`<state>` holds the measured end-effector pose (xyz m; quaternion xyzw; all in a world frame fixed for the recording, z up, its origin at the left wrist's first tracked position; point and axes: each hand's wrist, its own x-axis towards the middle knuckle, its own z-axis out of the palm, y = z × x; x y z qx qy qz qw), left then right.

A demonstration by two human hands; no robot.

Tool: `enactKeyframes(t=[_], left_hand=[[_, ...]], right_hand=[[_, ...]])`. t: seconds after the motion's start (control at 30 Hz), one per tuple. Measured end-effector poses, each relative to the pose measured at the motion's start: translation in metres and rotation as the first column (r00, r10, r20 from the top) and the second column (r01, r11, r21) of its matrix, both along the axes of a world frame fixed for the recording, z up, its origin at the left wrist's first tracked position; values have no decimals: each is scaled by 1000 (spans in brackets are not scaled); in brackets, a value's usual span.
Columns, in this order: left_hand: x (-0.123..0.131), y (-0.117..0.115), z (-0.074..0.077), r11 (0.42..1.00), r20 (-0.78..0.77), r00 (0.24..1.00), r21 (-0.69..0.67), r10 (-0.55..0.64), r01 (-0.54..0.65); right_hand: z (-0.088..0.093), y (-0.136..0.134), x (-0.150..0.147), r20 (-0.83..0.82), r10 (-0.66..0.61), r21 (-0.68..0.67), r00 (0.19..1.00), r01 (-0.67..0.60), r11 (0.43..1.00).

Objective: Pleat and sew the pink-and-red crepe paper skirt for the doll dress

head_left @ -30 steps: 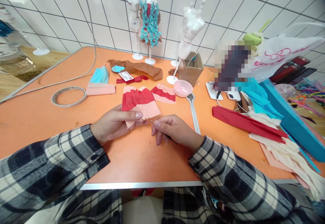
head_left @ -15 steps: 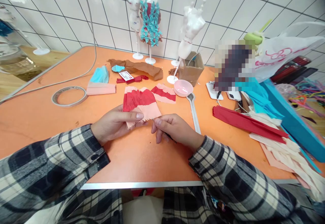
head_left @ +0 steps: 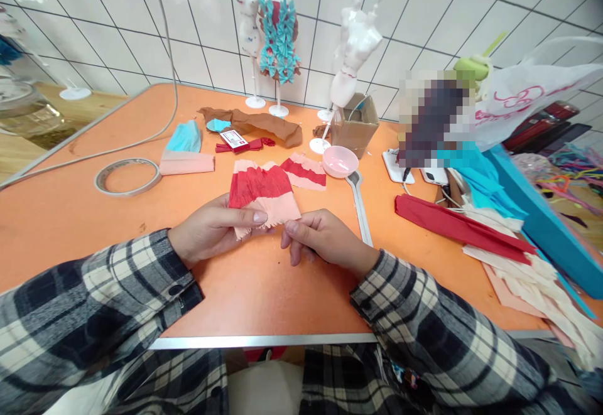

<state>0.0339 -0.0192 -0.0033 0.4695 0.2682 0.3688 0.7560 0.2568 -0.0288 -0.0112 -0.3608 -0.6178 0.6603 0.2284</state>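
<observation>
My left hand (head_left: 207,230) pinches a piece of crepe paper (head_left: 264,189), red across the middle with pale pink bands and a fringed lower edge. The thumb lies on top and the other fingers are underneath. My right hand (head_left: 325,236) is closed at the paper's lower right corner, thumb against fingers. The thin dark tool in that hand is now mostly hidden by the fingers. Just behind lies a second red and pink crepe paper piece (head_left: 306,172), flat on the orange table (head_left: 264,296).
A pink bowl (head_left: 340,161) and grey scissors (head_left: 360,208) lie beyond my right hand. Tape (head_left: 127,177) lies at left. Mini dress forms (head_left: 277,38) stand by the wall near a cardboard box (head_left: 355,127). Folded red paper (head_left: 464,228) is at right.
The held paper's right corner has shifted slightly right, over my right fingertips. The dark tool that showed beneath my right hand is now mostly out of sight. Both hands stay nearly still.
</observation>
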Motion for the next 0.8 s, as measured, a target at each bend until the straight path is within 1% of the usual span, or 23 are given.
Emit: enactKeyframes(t=[0.2, 0.47, 0.6, 0.7, 0.8], left_hand=[[0, 0, -1, 1000, 14, 1000, -23, 5, -5], [0, 0, -1, 1000, -2, 1000, 8, 2, -2], [0, 1, -1, 1000, 6, 1000, -2, 1, -1], [-1, 2, -1, 998, 50, 998, -35, 49, -47], [-3, 2, 1, 988, 104, 984, -80, 143, -135]], right_hand=[[0, 0, 0, 8, 6, 12, 1000, -6, 1000], [2, 0, -1, 5, 11, 18, 1000, -11, 1000], [2, 0, 0, 1, 24, 29, 1000, -24, 999], [2, -2, 2, -19, 43, 17, 999, -43, 999], [0, -3, 2, -95, 38, 14, 995, -37, 999]])
